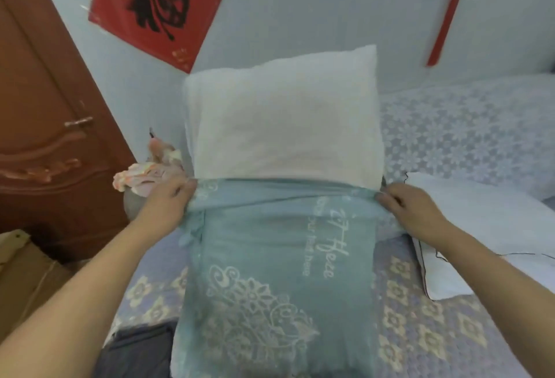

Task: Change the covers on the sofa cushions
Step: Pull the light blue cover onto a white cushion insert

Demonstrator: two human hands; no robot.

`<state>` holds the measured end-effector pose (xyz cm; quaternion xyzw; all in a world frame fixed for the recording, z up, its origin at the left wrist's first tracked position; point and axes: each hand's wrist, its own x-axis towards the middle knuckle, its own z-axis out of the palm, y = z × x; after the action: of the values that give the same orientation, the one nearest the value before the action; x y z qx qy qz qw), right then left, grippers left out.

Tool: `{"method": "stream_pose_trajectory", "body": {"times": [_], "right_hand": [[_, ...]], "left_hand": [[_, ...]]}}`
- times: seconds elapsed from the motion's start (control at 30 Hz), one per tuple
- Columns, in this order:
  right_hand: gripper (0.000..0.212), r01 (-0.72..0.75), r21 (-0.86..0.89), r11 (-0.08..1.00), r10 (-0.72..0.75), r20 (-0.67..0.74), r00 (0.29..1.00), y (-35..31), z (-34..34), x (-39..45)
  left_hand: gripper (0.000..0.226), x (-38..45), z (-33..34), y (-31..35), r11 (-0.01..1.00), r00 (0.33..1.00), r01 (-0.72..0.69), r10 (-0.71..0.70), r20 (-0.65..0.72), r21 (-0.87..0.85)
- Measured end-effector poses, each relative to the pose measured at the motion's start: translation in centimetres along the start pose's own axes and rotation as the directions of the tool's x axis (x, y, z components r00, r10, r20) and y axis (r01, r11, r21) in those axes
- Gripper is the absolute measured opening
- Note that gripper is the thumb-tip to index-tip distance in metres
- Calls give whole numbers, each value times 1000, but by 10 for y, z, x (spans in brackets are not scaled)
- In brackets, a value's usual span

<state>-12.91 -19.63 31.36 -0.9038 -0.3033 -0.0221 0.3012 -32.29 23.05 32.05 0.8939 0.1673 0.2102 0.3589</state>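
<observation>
Fingers of left hand (168, 197) curled round bunched open edge of teal cover (279, 281) at its left corner; right hand (411, 209) pinches same edge at right corner. White cushion insert (285, 119) half inside cover, upper half exposed, leaning toward wall. Cover lies lengthwise on patterned bedspread (420, 317). Second white cushion (486, 227) just right of right hand. Red paper sign (156, 8) on wall, brown door (45, 125) at left.

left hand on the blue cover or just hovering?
Touching. The head view shows the left hand with its fingers curled into the bunched open edge of the blue cover, beside the white cushion.
</observation>
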Motion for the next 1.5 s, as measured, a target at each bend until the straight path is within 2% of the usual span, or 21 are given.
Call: {"method": "stream_pose_trajectory", "body": {"times": [0.03, 0.1, 0.2, 0.3, 0.37, 0.43, 0.47, 0.57, 0.67, 0.73, 0.83, 0.93, 1.0, 1.07, 1.1, 1.13, 1.17, 1.23, 1.27, 1.37, 1.5], "right_hand": [[49, 54, -178, 983, -32, 122, 992, 8, 12, 3], [45, 153, -247, 957, -110, 178, 978, -2, 19, 26], [32, 265, -161, 951, -272, -19, 962, -39, 10, 44], [38, 102, 49, 994, -88, -236, 968, -20, -4, 19], [37, 32, -44, 999, -32, -9, 999, 5, 3, -7], [36, 18, -252, 968, 56, 283, 958, 31, 21, 0], [32, 25, -282, 959, 69, 317, 946, 33, 27, 12], [16, 54, -319, 946, 15, 207, 978, 14, 26, 44], [22, -74, -173, 982, 53, -123, 991, 18, 19, 26], [26, -84, -191, 978, 72, -66, 995, 39, 21, -2], [30, -17, -301, 954, 95, 248, 964, 48, 27, -4], [27, 155, -335, 929, -62, 272, 960, 27, 23, 29], [20, 138, -248, 959, -85, 212, 974, 20, 19, 32], [19, 18, -59, 998, -21, -50, 999, 24, 11, 19], [19, -38, 34, 999, 44, -180, 983, 29, 12, 5], [19, -75, 46, 996, 84, -239, 967, 35, 17, -8], [22, -96, 6, 995, 96, -191, 977, 38, 28, -19], [30, -139, -129, 982, 155, 120, 981, 52, 61, -22], [31, -138, -185, 973, 173, 185, 968, 57, 73, -18], [25, -203, -205, 957, 223, 79, 972, 57, 71, 5], [29, -277, -110, 955, 267, -95, 959, 51, 47, 8]], "left_hand": [[30, 2, 5, -16, 984, 994, 24, -42, 101, 176], [23, 9, 9, -14, 958, 982, -9, -47, 185, 288], [28, 20, 5, 16, 990, 996, -44, 32, 89, 134], [32, 6, -21, -8, 999, 999, 37, -38, -39, -11], [31, -12, -27, -29, 984, 976, 35, -70, 204, 172], [28, -13, -13, -41, 807, 885, -154, -143, 442, 570], [26, -8, -2, -36, 733, 879, -215, -143, 455, 646], [23, 22, 20, -6, 693, 947, -276, 77, 312, 666], [20, 26, 12, -13, 858, 989, -143, 144, 35, 493], [28, 16, 1, -37, 885, 994, -110, 87, 72, 452], [26, 17, 5, -41, 589, 932, -270, -39, 361, 762], [13, 34, 24, -8, 378, 922, -388, 154, 356, 841], [18, 34, 27, 7, 434, 945, -327, 159, 286, 840], [26, 29, 19, -4, 699, 983, -171, 171, 70, 694], [29, 21, 13, -19, 849, 993, -90, 118, -22, 521], [31, 11, 11, -35, 906, 998, -20, 40, -39, 424], [31, 1, 13, -45, 904, 998, 50, -57, 4, 424], [27, -10, 31, -59, 783, 947, 137, -284, 152, 607], [24, -10, 41, -61, 756, 941, 144, -304, 149, 639], [30, 15, 57, -46, 809, 965, 121, -232, 123, 575], [30, 34, 47, -40, 925, 967, 241, -255, 10, 293]]}}
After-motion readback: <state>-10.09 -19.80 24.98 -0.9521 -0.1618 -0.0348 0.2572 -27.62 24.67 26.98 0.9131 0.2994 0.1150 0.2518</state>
